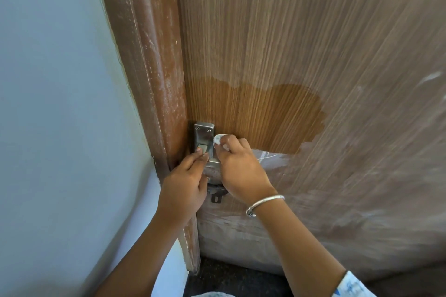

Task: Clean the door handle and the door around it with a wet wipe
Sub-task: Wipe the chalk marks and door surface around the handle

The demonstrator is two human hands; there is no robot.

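Note:
A steel handle plate [204, 134] is screwed to the left edge of a wood-grain door [301, 38]. My right hand [239, 166] pinches a small white wet wipe [218, 139] against the plate's right side. My left hand [184, 182] reaches in from the left, its fingertips resting on the lever at the plate's middle; the hands hide most of the lever. A darker, wet-looking patch [260, 116] spreads on the door above and to the right of the handle. The door elsewhere looks dusty and pale.
A brown door frame [144, 60] with white specks runs down the left of the door, beside a pale blue wall [53, 103]. A keyhole tab [216, 196] hangs below the handle. Dark floor [236, 277] shows at the bottom. A silver bangle [264, 202] circles my right wrist.

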